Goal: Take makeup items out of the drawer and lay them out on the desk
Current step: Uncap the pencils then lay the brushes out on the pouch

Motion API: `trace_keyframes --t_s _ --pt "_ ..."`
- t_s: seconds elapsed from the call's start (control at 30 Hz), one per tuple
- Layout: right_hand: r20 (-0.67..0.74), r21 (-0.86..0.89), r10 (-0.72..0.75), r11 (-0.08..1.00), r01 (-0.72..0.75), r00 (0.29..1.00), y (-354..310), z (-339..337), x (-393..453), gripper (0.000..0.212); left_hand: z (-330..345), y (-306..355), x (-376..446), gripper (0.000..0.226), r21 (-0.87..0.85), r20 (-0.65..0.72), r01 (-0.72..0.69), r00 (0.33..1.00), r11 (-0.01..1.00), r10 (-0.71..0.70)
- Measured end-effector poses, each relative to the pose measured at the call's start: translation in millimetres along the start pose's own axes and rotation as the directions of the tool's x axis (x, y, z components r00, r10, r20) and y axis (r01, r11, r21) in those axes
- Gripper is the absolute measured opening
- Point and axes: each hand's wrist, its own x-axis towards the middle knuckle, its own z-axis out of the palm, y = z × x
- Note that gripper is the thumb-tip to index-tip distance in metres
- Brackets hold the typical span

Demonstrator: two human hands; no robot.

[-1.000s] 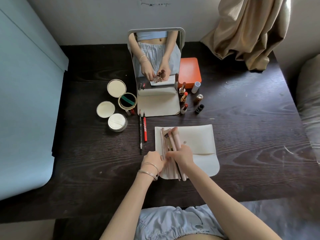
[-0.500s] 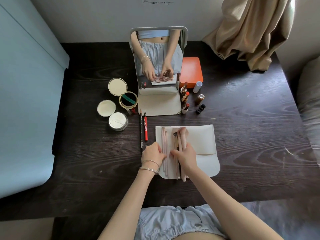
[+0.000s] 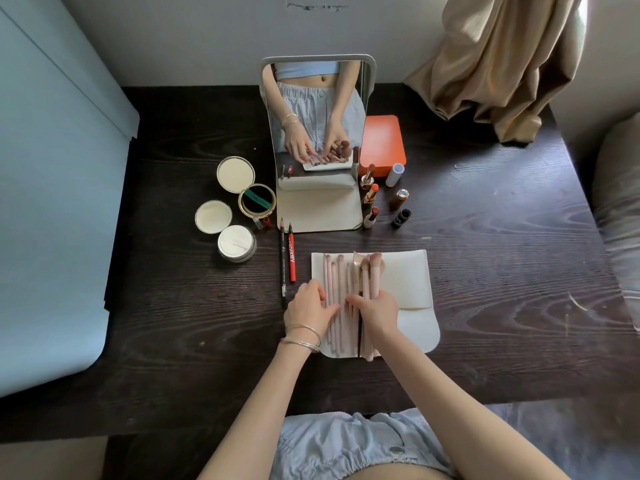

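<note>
So the brushes (image 3: 349,299) are lying in a loose row on the left half of the open white pouch (image 3: 408,282), heads pointing away from me toward the mirror (image 3: 317,109). The thin ones on the left sit fairly parallel. The fluffy ones nearer the middle of the pouch are bunched together, and one dark handle lies among the pink ones.

My left hand (image 3: 308,310) is on the pouch's left edge, fingers loose and mostly straight, fingertips resting on the outer handles. My right hand (image 3: 375,311) has its fingers curled down over the thicker handles in the middle; I can't tell for sure whether it's actually pinching one or just pressing on them.

Tip for doing this bit well, I think: pin the tidy ones flat with the left fingertips and slide the bunched ones sideways toward the bare right half of the pouch, one handle at a time. Push at the handles, not the bristles, or the heads will probably splay. Round handles likely roll, so go slow and keep the pouch from sliding on the desk (image 3: 502,271).

Outward from the pouch: two pencils (image 3: 288,258) just left of it, powder jars (image 3: 237,242) further left, lipsticks (image 3: 370,195) and an orange box (image 3: 381,143) beyond it, right of the mirror.
</note>
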Motion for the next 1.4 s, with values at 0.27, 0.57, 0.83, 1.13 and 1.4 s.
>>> trace_keyframes --t_s 0.27,0.57,0.83,1.13,1.4 --pt "0.0 0.06 0.017 0.998 -0.017 1.0 3 0 1 0.021 3 5 -3 0.028 0.026 -0.068 -0.124 0.99 0.992 0.126" --pt "0.027 0.108 -0.044 0.993 0.041 0.999 3 -6 -3 0.01 7 5 -5 0.025 -0.032 -0.059 -0.198 0.979 0.98 0.196" --pt "0.192 0.274 -0.058 0.962 0.003 0.98 -2 -19 -9 0.008 7 16 -4 0.02 -0.222 -0.086 -0.198 0.979 0.955 0.183" --pt "0.378 0.389 -0.035 0.913 -0.124 0.925 -5 -30 -9 0.019 -4 24 3 0.017 -0.571 0.032 -0.021 0.998 0.82 0.047" --pt "0.18 0.135 0.038 0.989 -0.063 0.983 0 -20 3 0.016 -11 8 9 0.016 -0.595 0.095 0.112 0.993 0.796 -0.068"
